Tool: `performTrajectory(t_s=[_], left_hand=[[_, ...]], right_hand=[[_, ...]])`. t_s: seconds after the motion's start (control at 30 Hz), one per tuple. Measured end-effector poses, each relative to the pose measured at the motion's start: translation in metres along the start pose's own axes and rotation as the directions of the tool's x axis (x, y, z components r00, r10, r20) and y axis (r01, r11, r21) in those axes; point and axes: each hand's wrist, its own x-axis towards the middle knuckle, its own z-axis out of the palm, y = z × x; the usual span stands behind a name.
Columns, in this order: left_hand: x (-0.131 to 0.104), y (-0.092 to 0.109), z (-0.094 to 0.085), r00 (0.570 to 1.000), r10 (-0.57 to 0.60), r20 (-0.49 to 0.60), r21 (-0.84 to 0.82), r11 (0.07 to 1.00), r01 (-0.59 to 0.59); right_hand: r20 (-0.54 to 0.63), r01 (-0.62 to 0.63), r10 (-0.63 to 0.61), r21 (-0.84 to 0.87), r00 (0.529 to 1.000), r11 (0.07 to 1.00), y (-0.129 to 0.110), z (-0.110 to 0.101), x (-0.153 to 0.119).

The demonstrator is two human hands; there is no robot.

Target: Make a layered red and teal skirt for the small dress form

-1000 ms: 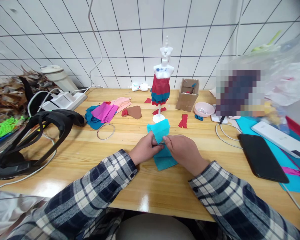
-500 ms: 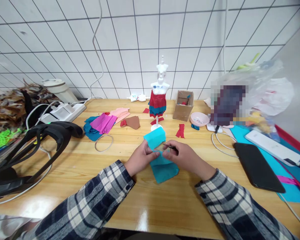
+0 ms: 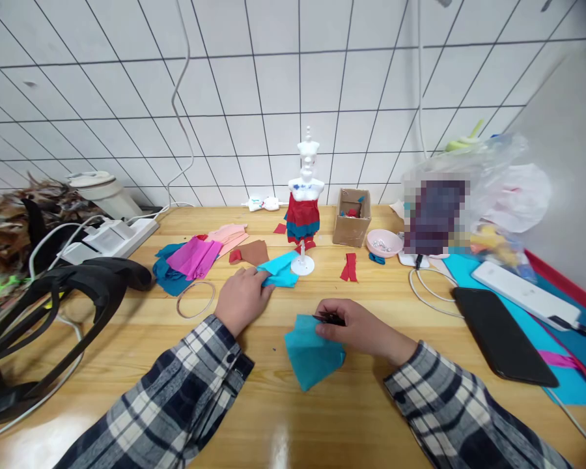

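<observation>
Turquoise pieces now apart; separation looks complete. Smaller piece (image 3: 280,269) sits at left hand (image 3: 241,298), by the dress form (image 3: 303,215), towards the table (image 3: 254,410)'s back edge; pinch or press, can't tell. Larger piece (image 3: 312,360) nearer front edge, at right hand (image 3: 361,326), which pinches a small dark tool (image 3: 334,318), perhaps scissors.

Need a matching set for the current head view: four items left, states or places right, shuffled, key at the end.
1. Left hand
2. Pink bowl
3. Right hand
4. White dress form

A. Holds a small dark tool at the nearer turquoise piece
B. Wears a red and blue skirt
C. Touches the farther turquoise piece, by the form's round base
D. Sits to the right of the cardboard box

Pairs: 1-C, 2-D, 3-A, 4-B
</observation>
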Motion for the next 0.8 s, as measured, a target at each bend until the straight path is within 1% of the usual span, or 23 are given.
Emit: performTrajectory(t_s=[0.07, 0.13, 0.17, 0.2, 0.23, 0.27, 0.3, 0.37, 0.4, 0.43, 0.47, 0.5, 0.53, 0.57, 0.6, 0.63, 0.67, 0.7, 0.73, 0.8], left_hand=[[-0.003, -0.015, -0.009, 1.000, -0.012, -0.016, -0.004, 1.000, 0.012], [-0.007, -0.034, -0.019, 0.991, -0.095, -0.096, -0.042, 0.995, 0.092], [-0.008, -0.043, -0.024, 0.969, -0.187, -0.162, -0.073, 0.981, 0.177], [-0.009, -0.052, -0.028, 0.928, -0.288, -0.236, -0.105, 0.957, 0.271], [-0.010, -0.059, -0.030, 0.887, -0.349, -0.301, -0.118, 0.937, 0.328], [-0.009, -0.064, -0.031, 0.864, -0.368, -0.344, -0.107, 0.929, 0.353], [-0.008, -0.067, -0.031, 0.862, -0.361, -0.354, -0.082, 0.931, 0.356], [-0.006, -0.063, -0.028, 0.912, -0.313, -0.265, -0.017, 0.947, 0.320], [-0.005, -0.058, -0.027, 0.933, -0.295, -0.204, 0.001, 0.953, 0.302], [-0.005, -0.050, -0.026, 0.939, -0.285, -0.195, 0.004, 0.957, 0.291], [-0.006, -0.040, -0.026, 0.939, -0.260, -0.225, 0.000, 0.964, 0.267], [-0.009, -0.029, -0.026, 0.946, -0.182, -0.269, -0.013, 0.983, 0.185], [-0.012, -0.015, -0.027, 0.929, -0.112, -0.352, -0.033, 0.994, 0.108], [-0.017, 0.001, -0.027, 0.914, -0.019, -0.404, -0.069, 0.998, -0.010], [-0.023, 0.017, -0.027, 0.910, 0.114, -0.398, -0.119, 0.977, -0.175], [-0.030, 0.034, -0.026, 0.898, 0.260, -0.355, -0.176, 0.924, -0.338], [-0.035, 0.050, -0.024, 0.883, 0.384, -0.268, -0.231, 0.864, -0.446], [-0.040, 0.064, -0.021, 0.879, 0.443, -0.177, -0.262, 0.840, -0.476], [-0.044, 0.076, -0.018, 0.879, 0.467, -0.101, -0.275, 0.836, -0.476], [-0.047, 0.086, -0.012, 0.897, 0.443, 0.007, -0.312, 0.853, -0.419]], right_hand=[[-0.034, -0.001, 0.001, 0.008, 0.999, 1.000, 0.002, 0.000, 0.001], [-0.079, -0.013, 0.011, -0.025, 0.997, 1.000, 0.005, 0.001, 0.002], [-0.094, -0.023, 0.019, -0.043, 0.995, 0.999, 0.007, 0.001, 0.003], [-0.100, -0.031, 0.026, -0.055, 0.995, 0.998, 0.008, 0.002, 0.004], [-0.101, -0.036, 0.029, -0.063, 0.994, 0.997, 0.010, 0.003, 0.005], [-0.106, -0.035, 0.028, -0.068, 0.994, 0.997, 0.011, 0.004, 0.006], [-0.117, -0.035, 0.026, -0.073, 0.993, 0.997, 0.012, 0.004, 0.007], [-0.165, -0.034, 0.021, -0.078, 0.986, 0.996, 0.013, 0.005, 0.009], [-0.207, -0.037, 0.023, -0.066, 0.978, 0.997, 0.013, 0.005, 0.010], [-0.262, -0.045, 0.032, -0.043, 0.964, 0.998, 0.014, 0.005, 0.011], [-0.327, -0.057, 0.049, -0.014, 0.944, 0.998, 0.014, 0.005, 0.012], [-0.391, -0.072, 0.072, 0.014, 0.917, 0.997, 0.015, 0.005, 0.013], [-0.453, -0.092, 0.095, 0.029, 0.886, 0.995, 0.015, 0.005, 0.015], [-0.505, -0.116, 0.113, 0.025, 0.856, 0.993, 0.016, 0.006, 0.016], [-0.544, -0.140, 0.118, -0.001, 0.831, 0.990, 0.017, 0.006, 0.017], [-0.569, -0.163, 0.110, -0.043, 0.815, 0.986, 0.018, 0.006, 0.018], [-0.584, -0.184, 0.096, -0.093, 0.806, 0.979, 0.019, 0.005, 0.018], [-0.593, -0.203, 0.079, -0.145, 0.801, 0.968, 0.020, 0.004, 0.017], [-0.599, -0.225, 0.063, -0.199, 0.798, 0.954, 0.020, 0.002, 0.017], [-0.606, -0.292, 0.047, -0.311, 0.794, 0.904, 0.019, -0.004, 0.014]])
